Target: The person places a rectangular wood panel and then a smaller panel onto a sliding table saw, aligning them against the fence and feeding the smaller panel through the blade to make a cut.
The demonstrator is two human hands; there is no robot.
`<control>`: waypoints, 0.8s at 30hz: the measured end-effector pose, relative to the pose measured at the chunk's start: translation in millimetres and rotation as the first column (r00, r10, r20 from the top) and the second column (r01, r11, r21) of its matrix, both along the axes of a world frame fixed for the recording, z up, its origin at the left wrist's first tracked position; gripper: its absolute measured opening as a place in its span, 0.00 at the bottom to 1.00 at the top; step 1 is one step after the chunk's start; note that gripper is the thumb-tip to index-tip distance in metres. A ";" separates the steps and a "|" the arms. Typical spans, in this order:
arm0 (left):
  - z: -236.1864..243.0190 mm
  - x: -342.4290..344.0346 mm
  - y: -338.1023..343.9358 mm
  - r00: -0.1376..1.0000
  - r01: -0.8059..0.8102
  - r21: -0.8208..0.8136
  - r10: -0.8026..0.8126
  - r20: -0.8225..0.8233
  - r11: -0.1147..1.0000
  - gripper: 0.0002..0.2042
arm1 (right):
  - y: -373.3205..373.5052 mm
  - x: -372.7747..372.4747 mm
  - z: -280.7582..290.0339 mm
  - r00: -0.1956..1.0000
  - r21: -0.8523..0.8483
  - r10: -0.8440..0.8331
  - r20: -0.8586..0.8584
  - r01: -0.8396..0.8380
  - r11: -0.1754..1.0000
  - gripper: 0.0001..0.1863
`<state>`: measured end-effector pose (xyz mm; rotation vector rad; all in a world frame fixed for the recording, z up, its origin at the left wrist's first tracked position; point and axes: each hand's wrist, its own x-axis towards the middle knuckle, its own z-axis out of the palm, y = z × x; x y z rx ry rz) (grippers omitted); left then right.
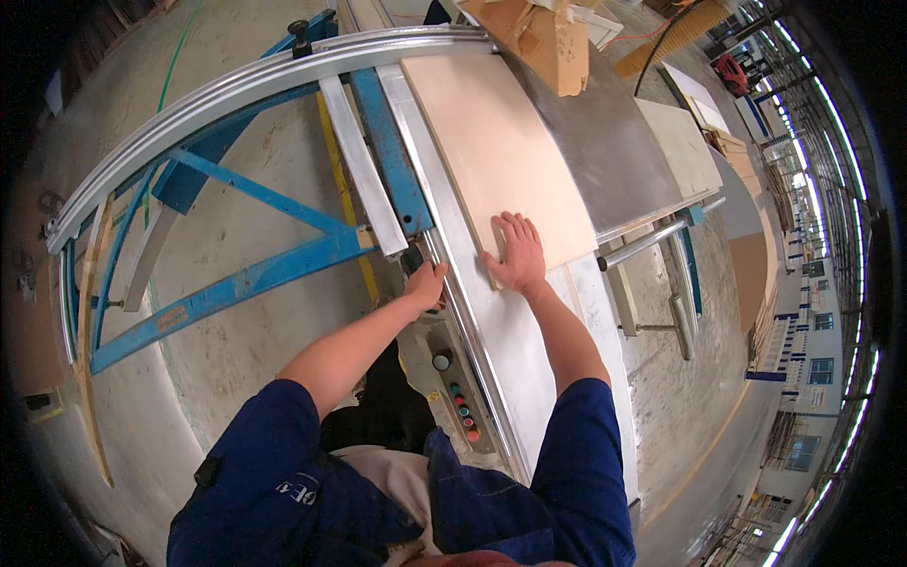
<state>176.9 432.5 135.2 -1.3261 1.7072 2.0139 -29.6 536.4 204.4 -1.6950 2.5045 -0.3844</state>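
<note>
A pale wooden panel (496, 132) lies flat on the silver sliding table (515, 340) of a panel saw. My right hand (518, 251) rests on the panel's near end with its fingers spread, palm down and thumb by the left edge. Lower and to the left, my left hand (426, 285) is closed around a black handle (412, 260) at the side of the sliding table. Part of that handle is hidden by my fingers.
A blue steel frame (236, 283) with a long aluminium fence (208, 99) extends left. Coloured buttons (460, 402) sit on the machine's side near me. Right of the panel are a grey metal tabletop (605, 132) and a tan box-shaped piece (553, 47) overhanging it.
</note>
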 end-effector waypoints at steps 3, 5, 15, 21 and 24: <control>6.7 0.9 -8.5 1.000 -0.013 0.011 0.013 -0.018 1.000 0.28 | -2.0 0.9 4.2 1.000 0.027 -0.021 0.018 0.021 0.999 0.41; 11.6 5.1 -19.2 0.996 0.086 0.004 -0.086 -0.005 0.996 0.27 | -4.6 1.4 4.4 0.999 0.062 -0.031 0.037 0.029 0.998 0.41; 45.5 -79.5 -126.1 0.918 -0.258 -0.787 -0.113 -0.381 0.560 0.27 | -10.6 -2.8 9.1 0.996 0.029 -0.024 0.082 0.021 0.999 0.42; 25.2 -127.1 -145.8 0.987 -0.072 -0.925 -0.107 -0.120 0.373 0.40 | -14.6 -3.9 12.2 0.992 0.059 -0.021 0.128 0.014 0.998 0.42; 26.5 -126.2 -145.6 0.975 -0.167 -0.928 -0.087 -0.206 0.332 0.39 | -17.2 -4.7 18.2 0.989 0.057 -0.009 0.145 0.001 0.998 0.43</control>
